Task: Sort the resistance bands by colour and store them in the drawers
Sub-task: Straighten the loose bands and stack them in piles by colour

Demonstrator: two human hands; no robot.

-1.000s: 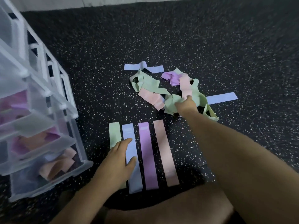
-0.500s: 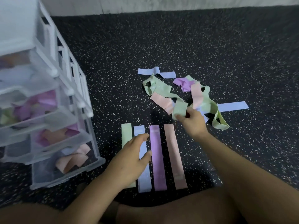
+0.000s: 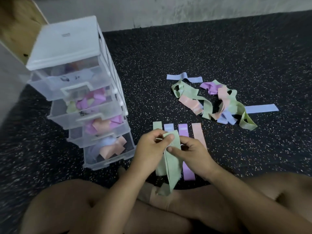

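Both my hands hold one green resistance band (image 3: 172, 166) above my crossed legs. My left hand (image 3: 152, 147) pinches its top end, and my right hand (image 3: 190, 152) pinches it just below. Under them four bands lie flat side by side on the floor: green (image 3: 157, 125), blue (image 3: 168, 127), purple (image 3: 187, 171) and pink (image 3: 198, 132). A tangled pile of green, pink, purple and blue bands (image 3: 217, 102) lies further right. The clear plastic drawer unit (image 3: 77, 92) stands on the left, its drawers part-open with mixed bands inside.
The floor is a dark speckled mat (image 3: 219, 53), bordered by a pale wall at the back. A wooden panel (image 3: 16, 22) stands behind the drawer unit. My bare knees fill the bottom of the view.
My right hand pulled a green band out of the pile toward me. My left hand left the flat bands and took hold of it too. The camera tilted up, showing the whole drawer unit.
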